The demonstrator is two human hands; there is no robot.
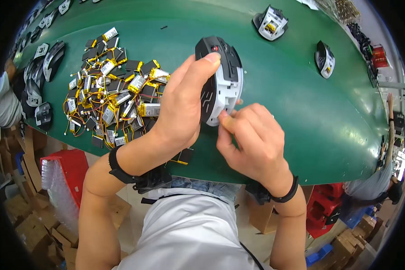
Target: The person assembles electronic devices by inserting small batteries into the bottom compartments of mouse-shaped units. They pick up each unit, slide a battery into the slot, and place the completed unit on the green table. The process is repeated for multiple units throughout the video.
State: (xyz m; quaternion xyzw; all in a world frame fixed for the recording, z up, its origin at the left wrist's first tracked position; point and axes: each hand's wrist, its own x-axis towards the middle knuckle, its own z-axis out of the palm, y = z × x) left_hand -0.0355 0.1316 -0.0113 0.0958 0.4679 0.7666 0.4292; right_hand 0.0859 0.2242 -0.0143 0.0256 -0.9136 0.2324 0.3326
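Left hand (pixel 182 94) grips the device (pixel 230 92), a black-and-white shell, thumb laid over its black upper part, other fingers mostly hidden. Device is held up over the green table (pixel 315 121), roughly mid-view, tilted on its side, white side with slots and recesses facing right. Small red part (pixel 215 48) near its top end.

Right hand (pixel 254 137) is closed, fingers curled, thumb and index pinched at the device's lower end by a recess; cannot tell if anything sits between the fingertips. Black strap on each wrist.

Battery pile (pixel 108 67) left of the left hand: silver and black packs, yellow tape, thin coloured wires, heaped loosely. One battery (pixel 183 156) lies by the left forearm, near the table's front edge. Small black bit (pixel 164 27) beyond the pile.

Two more shells lie apart on the table, one at the far side (pixel 271 23), one at right (pixel 326 60). Dark shells (pixel 54 60) cluster at left. Red bins below the table edge, left (pixel 72 168) and right (pixel 324 209), cardboard boxes around. Parts of other people at both sides.
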